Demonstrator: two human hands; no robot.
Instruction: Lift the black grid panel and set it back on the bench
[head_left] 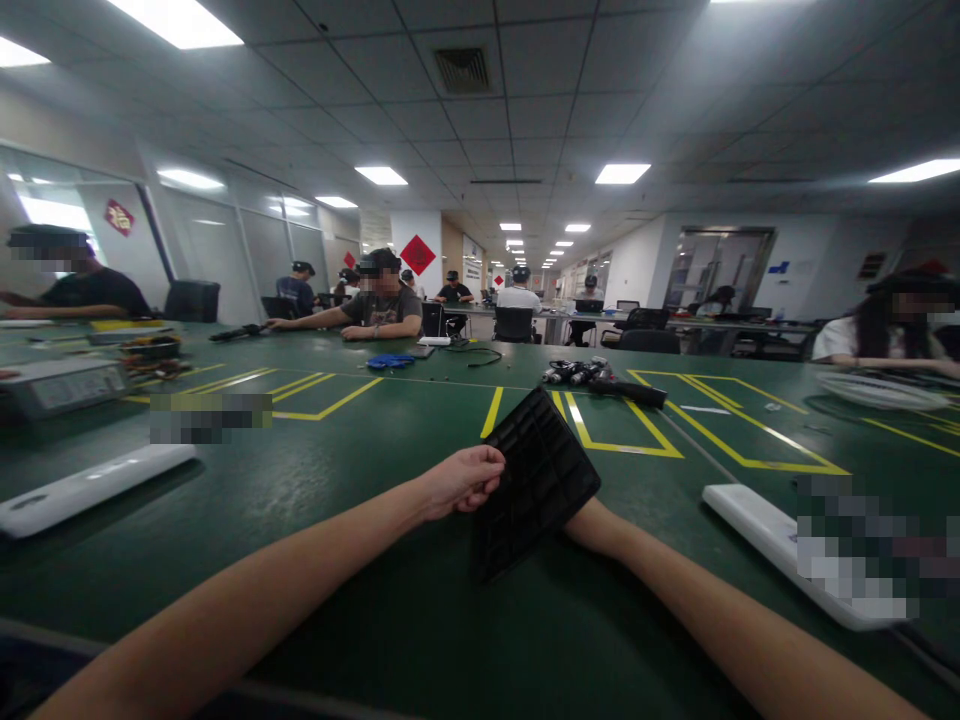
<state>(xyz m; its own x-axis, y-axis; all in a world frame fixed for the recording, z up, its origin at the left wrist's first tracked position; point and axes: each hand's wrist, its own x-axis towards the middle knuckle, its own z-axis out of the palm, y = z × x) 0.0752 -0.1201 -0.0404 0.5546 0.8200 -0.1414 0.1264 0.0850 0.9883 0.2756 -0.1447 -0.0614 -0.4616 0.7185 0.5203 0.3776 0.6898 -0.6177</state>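
Note:
A black rectangular tray (536, 480) with a grid of shallow compartments is tilted up over the green table, one corner pointing away from me. My right hand (589, 522) supports it from behind at its lower right side; the fingers are hidden by the tray. At the tray's left edge, my left hand (469, 480) has its fingers curled and pressed together in a pinch. Whether something small sits between those fingertips, I cannot make out. No contents can be made out in the dark compartments.
Yellow tape outlines mark the green table (360, 480). White power strips lie left (97, 488) and right (802, 550). Beyond the tray are a bundle of black cables (581, 372), a black cylinder (634, 392) and a blue item (390, 361). A grey metal box (67, 387) stands left. Several people sit around.

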